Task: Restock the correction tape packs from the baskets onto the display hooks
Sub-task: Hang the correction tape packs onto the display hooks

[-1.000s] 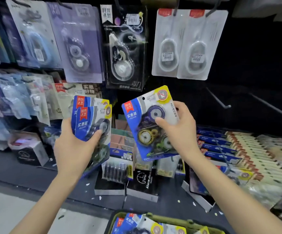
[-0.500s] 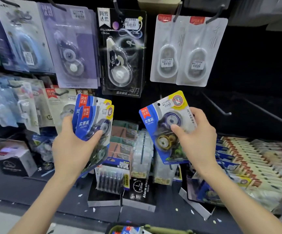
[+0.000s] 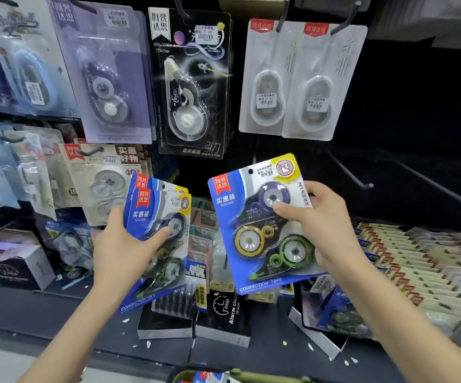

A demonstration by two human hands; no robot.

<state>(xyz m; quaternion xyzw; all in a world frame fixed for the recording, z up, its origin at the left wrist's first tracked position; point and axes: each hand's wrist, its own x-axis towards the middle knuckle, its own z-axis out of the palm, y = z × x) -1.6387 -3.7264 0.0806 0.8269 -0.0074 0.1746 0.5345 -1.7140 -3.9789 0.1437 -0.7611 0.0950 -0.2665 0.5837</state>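
The person stands facing a dark display wall of hanging stationery, both arms raised in front of it. The right hand (image 3: 331, 233) holds a single blue correction tape pack (image 3: 251, 241) by its right edge. Its grip is closed, the thumb pressed on the blister over the purple dispenser and the fingers curled behind the card. The pack is tilted, its top leaning left, and its hang hole is at the upper edge. It sits in the air below a black hanging pack (image 3: 193, 84) and a pair of white packs (image 3: 301, 78), touching neither.

To the right of it, and apart from it, two bare metal hooks (image 3: 348, 172) (image 3: 439, 186) jut out from the wall.

The left hand (image 3: 118, 252) holds a small stack of matching blue packs (image 3: 152, 205), at least two, fanned slightly. Its grip is closed too, with the thumb across the front blister and the fingers wrapped behind the stack. The stack is level with the single pack and well to its left.

Below the hands a dark shelf (image 3: 44, 313) carries an alarm clock box (image 3: 223, 313) and rows of small boxes (image 3: 417, 258) on the right. At the near bottom edge the olive rim of a basket (image 3: 273, 377) shows, with more blue packs inside.
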